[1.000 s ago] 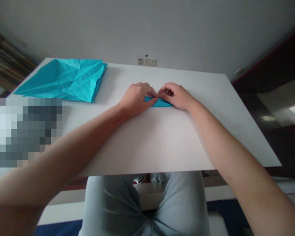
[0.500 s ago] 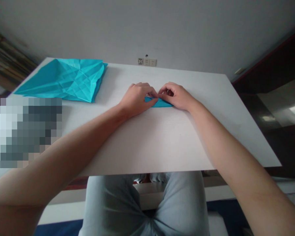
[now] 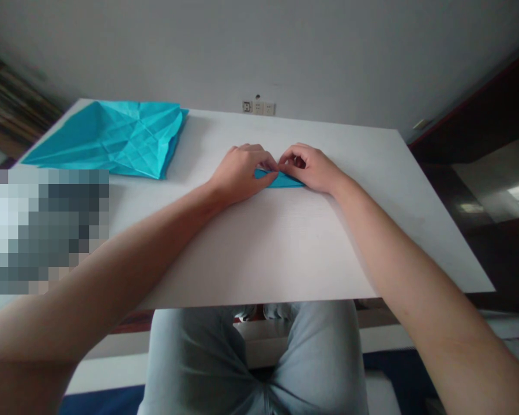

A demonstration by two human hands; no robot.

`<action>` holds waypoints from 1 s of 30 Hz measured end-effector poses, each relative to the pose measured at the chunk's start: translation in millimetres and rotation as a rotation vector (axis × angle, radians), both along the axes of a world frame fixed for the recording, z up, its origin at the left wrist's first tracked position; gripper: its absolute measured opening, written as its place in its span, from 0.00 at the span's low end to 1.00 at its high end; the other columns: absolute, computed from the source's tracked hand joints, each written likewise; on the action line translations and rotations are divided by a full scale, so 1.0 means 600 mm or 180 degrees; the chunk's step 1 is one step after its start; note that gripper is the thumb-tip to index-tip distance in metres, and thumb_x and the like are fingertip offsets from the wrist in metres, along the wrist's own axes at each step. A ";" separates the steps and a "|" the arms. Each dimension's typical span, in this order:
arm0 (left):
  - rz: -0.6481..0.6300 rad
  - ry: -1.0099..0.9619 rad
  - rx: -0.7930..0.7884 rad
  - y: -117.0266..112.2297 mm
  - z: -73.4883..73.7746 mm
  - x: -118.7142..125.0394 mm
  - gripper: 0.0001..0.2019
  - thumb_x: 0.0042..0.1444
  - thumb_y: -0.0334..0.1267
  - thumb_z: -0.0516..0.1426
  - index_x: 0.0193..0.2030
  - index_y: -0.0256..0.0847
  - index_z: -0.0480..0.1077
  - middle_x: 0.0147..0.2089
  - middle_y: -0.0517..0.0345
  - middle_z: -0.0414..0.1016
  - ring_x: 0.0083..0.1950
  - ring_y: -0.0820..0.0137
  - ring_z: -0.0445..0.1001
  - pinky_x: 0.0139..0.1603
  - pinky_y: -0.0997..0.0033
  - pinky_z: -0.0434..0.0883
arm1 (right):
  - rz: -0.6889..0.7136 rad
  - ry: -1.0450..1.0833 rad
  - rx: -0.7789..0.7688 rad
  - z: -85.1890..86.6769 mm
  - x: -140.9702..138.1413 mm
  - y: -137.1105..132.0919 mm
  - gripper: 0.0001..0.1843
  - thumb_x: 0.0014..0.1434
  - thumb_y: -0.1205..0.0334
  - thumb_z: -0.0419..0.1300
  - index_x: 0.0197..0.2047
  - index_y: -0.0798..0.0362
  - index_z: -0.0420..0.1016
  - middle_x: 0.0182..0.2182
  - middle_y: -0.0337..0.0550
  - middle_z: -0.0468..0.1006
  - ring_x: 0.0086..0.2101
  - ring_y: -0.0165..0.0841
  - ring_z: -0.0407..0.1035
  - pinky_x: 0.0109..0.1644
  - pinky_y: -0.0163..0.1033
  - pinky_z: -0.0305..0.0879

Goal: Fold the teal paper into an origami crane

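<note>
A narrow strip of folded turquoise paper (image 3: pixel 281 180) lies flat on the white table (image 3: pixel 259 248), directly in front of me. My left hand (image 3: pixel 242 173) presses its left end, and my right hand (image 3: pixel 309 170) curls over its right end. The fingertips of both hands meet above the strip's middle, hiding part of it. Farther left lies a large sheet of turquoise paper (image 3: pixel 112 138), covered in a dense pattern of creases and partly folded. Neither hand touches it.
A pixelated patch (image 3: pixel 47 230) hides the table's left front area. A row of wall sockets (image 3: pixel 258 108) sits beyond the table's far edge. My light-grey trousered legs (image 3: pixel 255 363) show below the near edge.
</note>
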State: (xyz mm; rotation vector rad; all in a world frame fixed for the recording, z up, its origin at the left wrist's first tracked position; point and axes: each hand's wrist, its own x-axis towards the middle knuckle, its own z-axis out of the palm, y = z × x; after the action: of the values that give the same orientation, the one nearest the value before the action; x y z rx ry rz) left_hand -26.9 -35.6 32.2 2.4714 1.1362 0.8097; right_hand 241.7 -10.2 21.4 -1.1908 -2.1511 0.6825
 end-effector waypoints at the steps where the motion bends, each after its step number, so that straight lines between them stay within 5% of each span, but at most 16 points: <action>1: -0.0004 -0.0004 0.0005 0.000 0.000 0.000 0.12 0.73 0.42 0.65 0.54 0.46 0.92 0.56 0.49 0.95 0.61 0.52 0.90 0.73 0.49 0.82 | -0.0011 -0.0012 0.0002 0.001 0.000 -0.001 0.20 0.72 0.38 0.79 0.46 0.45 0.88 0.42 0.45 0.81 0.43 0.43 0.71 0.51 0.49 0.68; 15: -0.0061 -0.0063 0.0086 0.004 -0.008 0.000 0.13 0.73 0.43 0.64 0.53 0.45 0.92 0.54 0.48 0.93 0.60 0.50 0.90 0.71 0.47 0.83 | -0.0004 -0.0089 0.0065 0.001 -0.003 -0.001 0.15 0.74 0.43 0.78 0.47 0.46 0.88 0.43 0.44 0.81 0.43 0.42 0.72 0.52 0.49 0.67; 30: -0.0076 -0.0025 0.0094 0.005 -0.012 -0.001 0.14 0.75 0.44 0.63 0.55 0.44 0.91 0.56 0.47 0.92 0.61 0.50 0.89 0.73 0.44 0.82 | -0.0058 -0.0178 0.0117 0.000 -0.005 -0.001 0.20 0.74 0.37 0.78 0.49 0.45 0.88 0.44 0.44 0.82 0.43 0.43 0.72 0.52 0.50 0.67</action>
State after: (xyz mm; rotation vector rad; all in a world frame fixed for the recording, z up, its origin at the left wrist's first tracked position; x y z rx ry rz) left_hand -27.6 -32.7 25.3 2.4986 1.0976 0.8343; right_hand 238.4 -10.8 21.2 -1.2221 -2.1867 0.6060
